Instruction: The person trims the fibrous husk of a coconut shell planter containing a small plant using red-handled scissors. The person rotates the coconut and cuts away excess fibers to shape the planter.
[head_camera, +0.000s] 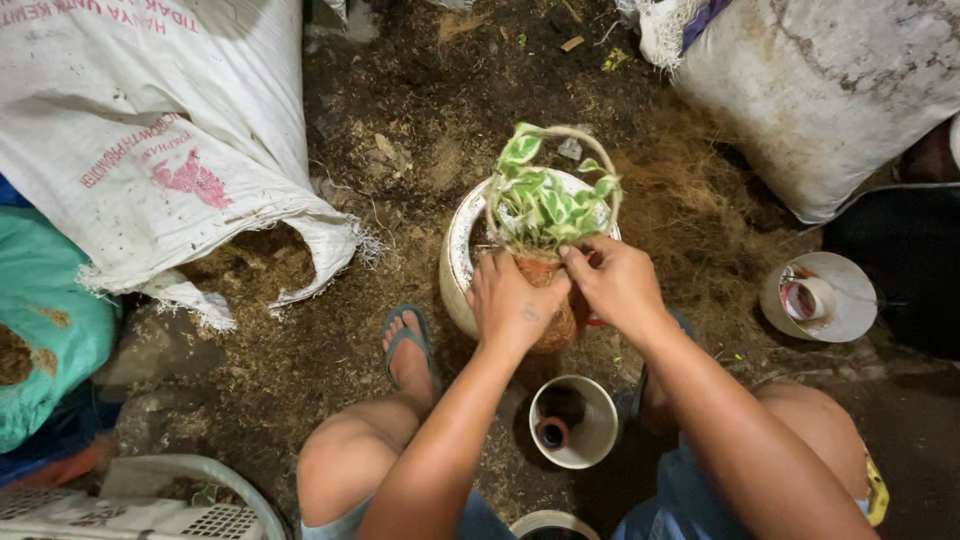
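Observation:
Both my hands hold a small plant (545, 200) with green-and-white leaves, its root ball (552, 325) wrapped in brown coconut fibre. My left hand (512, 300) cups the left side of the ball. My right hand (617, 285) pinches at the top of the ball near the stem. A thin tan loop (560, 135) arches over the leaves. The plant is held over a white round pot (455, 255) standing on the ground.
A white sack (170, 150) lies open at the left, spilling brown fibre; another sack (830, 90) is at upper right. A white cup (575, 422) sits between my knees, a white dish with a tape roll (820, 297) at right. My sandalled foot (408, 350) is near the pot.

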